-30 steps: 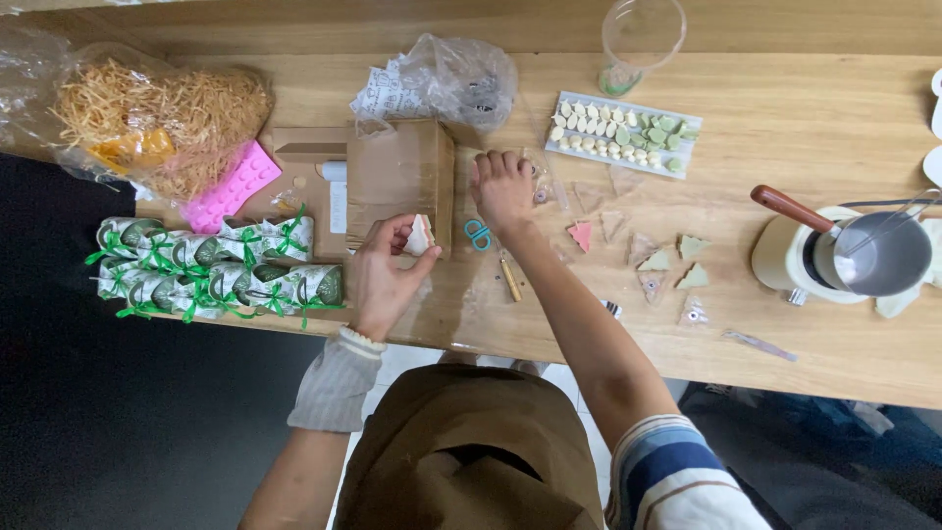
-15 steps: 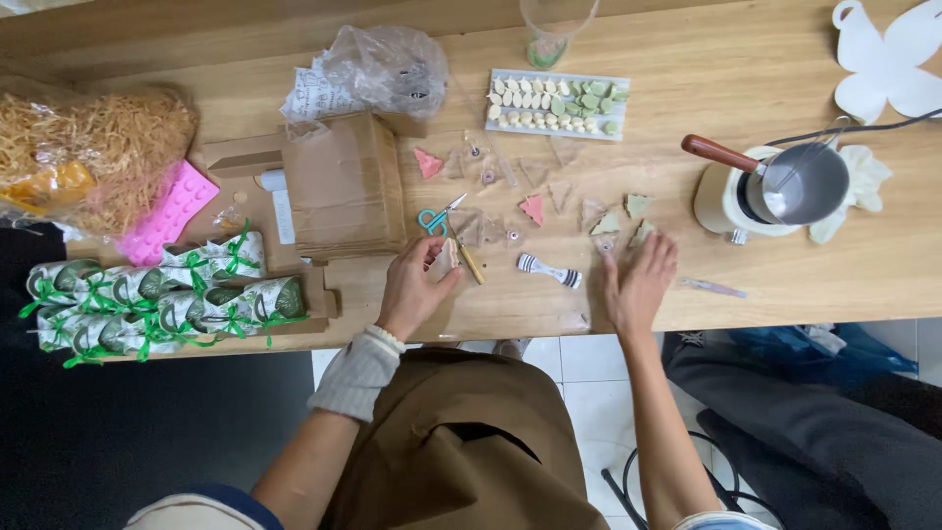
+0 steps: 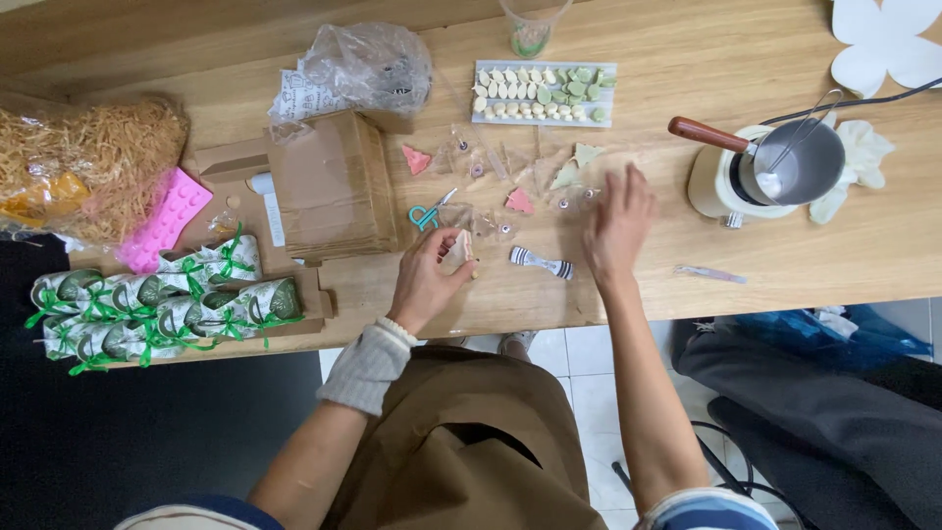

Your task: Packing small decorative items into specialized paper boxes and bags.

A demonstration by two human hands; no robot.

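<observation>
Left hand (image 3: 424, 280) grips what looks like a small packet (image 3: 458, 248); right hand (image 3: 618, 221) hovers spread.

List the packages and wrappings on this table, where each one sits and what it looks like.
Cardboard box: left of centre, flat, brown.
Clear plastic bag: behind the box, crumpled.
Straw-filled bag: far left, tan.
Ribbon-tied packets: front left, white, green bows.
Small clear packets: centre, scattered.

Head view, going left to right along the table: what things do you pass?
Bag of straw → pink mould → cardboard box → teal scissors → left hand → right hand → metal pot → white cut-out shape.
</observation>
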